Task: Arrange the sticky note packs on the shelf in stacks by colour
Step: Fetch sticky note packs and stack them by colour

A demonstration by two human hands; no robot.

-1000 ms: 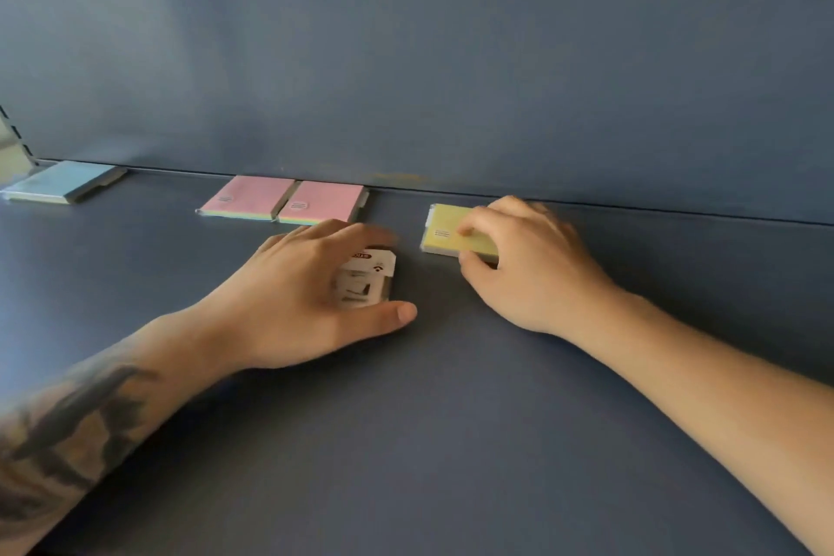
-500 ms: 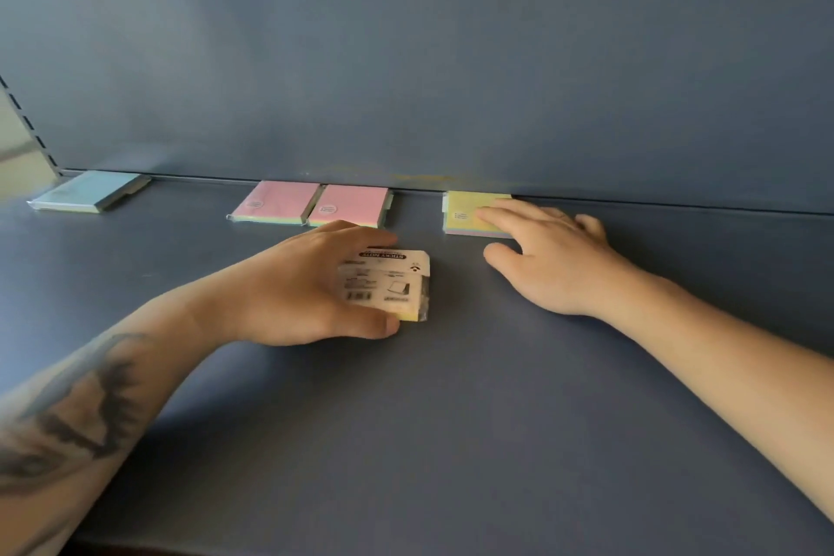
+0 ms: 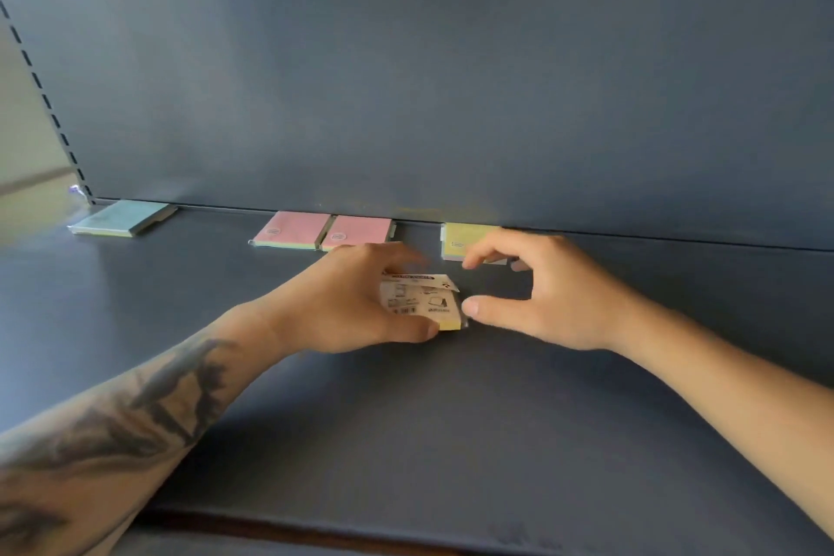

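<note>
Pack (image 3: 422, 302) is held label-side up in the left hand (image 3: 347, 302), thumb clamped along its near edge, other fingers (image 3: 397, 255) curled over the far edge; a yellow edge is seen at its lower right corner, so yellow is judged as its colour. Right hand (image 3: 555, 291) is set just beside it, thumb tip touching or nearly touching the pack's right corner, fingers spread and curved, nothing gripped. Blur hides whether contact is actually made.

Yellow pack (image 3: 462, 239) lies flat on the shelf (image 3: 451, 420) just beyond the right fingertips, against the back panel (image 3: 406, 81). Two pink packs (image 3: 322, 230) are side by side beyond the left fingers, touching, not stacked. Blue pack (image 3: 124, 218) sits well apart, far left of both hands.

Step judged: held pack to be flipped or passed over, then set on the yellow one.

Risks:
- Pack dropped during hand-over if the left thumb is released before the right fingers are closed.
- Yellow pack shoved sideways along the back panel if the held pack is slid on rather than lowered; stack left skewed.
- Colour misread from the label side; only one edge is visible, so the top face should be checked before placing.
- Loose wrapper flap at the top could be caught under fingers.
</note>
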